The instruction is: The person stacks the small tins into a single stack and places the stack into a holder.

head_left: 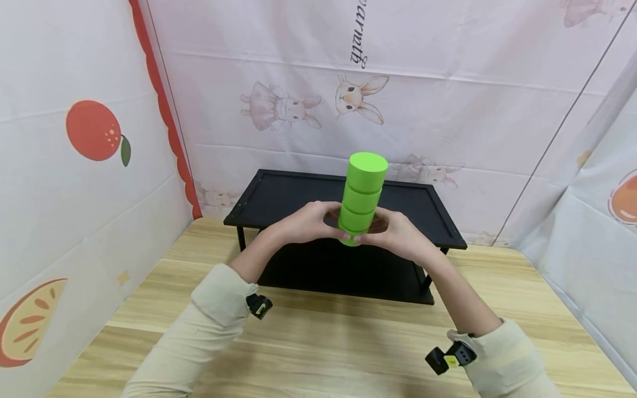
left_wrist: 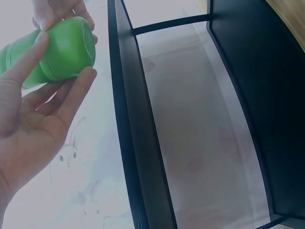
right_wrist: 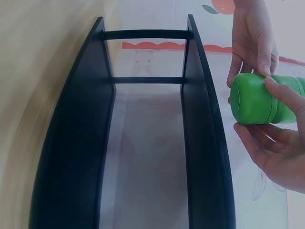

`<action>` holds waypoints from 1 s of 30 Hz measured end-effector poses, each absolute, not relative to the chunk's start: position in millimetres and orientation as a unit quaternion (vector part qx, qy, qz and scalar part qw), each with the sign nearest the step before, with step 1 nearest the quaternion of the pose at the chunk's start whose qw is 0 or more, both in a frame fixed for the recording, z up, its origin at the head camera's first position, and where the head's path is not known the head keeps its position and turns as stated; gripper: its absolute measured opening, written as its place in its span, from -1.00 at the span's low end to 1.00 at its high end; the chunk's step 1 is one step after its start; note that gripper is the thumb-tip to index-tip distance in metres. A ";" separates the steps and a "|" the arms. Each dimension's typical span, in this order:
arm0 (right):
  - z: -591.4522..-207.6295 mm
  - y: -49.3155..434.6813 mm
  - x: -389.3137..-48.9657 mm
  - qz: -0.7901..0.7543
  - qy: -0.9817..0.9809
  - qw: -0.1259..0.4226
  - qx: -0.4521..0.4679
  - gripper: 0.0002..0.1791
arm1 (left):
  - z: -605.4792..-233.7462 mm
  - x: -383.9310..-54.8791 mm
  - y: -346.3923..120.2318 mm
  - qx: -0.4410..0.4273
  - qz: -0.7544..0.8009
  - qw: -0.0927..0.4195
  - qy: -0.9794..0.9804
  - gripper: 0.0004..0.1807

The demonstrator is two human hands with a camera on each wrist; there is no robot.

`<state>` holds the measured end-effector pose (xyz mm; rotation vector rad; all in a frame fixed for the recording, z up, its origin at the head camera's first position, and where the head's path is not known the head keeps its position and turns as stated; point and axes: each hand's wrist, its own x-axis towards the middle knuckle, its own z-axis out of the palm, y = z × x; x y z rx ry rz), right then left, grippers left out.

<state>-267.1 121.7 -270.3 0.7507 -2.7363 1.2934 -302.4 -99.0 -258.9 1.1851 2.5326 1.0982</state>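
Observation:
A bright green cylinder [head_left: 360, 202] with grooves around its body is held up between both hands, tilted slightly in the head view. My left hand [head_left: 311, 224] grips its lower part from the left, thumb in front and fingers behind. From the right, my right hand [head_left: 398, 235] holds the same lower part in a matching way, with the thumbs close together. Both wrist views show the rounded base of the cylinder [left_wrist: 71, 47] above the top board of a black two-tier shelf [right_wrist: 207, 119], with a gap between them.
The black shelf [head_left: 288, 196] stands on a wood-grain table [head_left: 308, 342] against a pale curtain [head_left: 298, 50] printed with rabbits. Its lower board [head_left: 338, 271] reaches out toward the front. Fruit-printed fabric [head_left: 59, 193] closes off the left side, and more fabric [head_left: 587, 221] hangs at right.

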 end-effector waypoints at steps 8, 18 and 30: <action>-266.0 120.9 -271.9 0.410 -0.881 0.016 0.236 -0.45 | -254.8 -307.2 -98.4 0.397 0.362 0.065 0.841 -0.42; -266.4 123.1 -277.4 0.413 -0.878 0.019 0.242 -0.47 | -254.9 -314.3 -97.6 0.402 0.368 0.061 0.836 -0.43; -268.8 123.0 -288.2 0.419 -0.871 0.006 0.257 -0.44 | -257.3 -322.2 -98.6 0.398 0.373 0.064 0.835 -0.43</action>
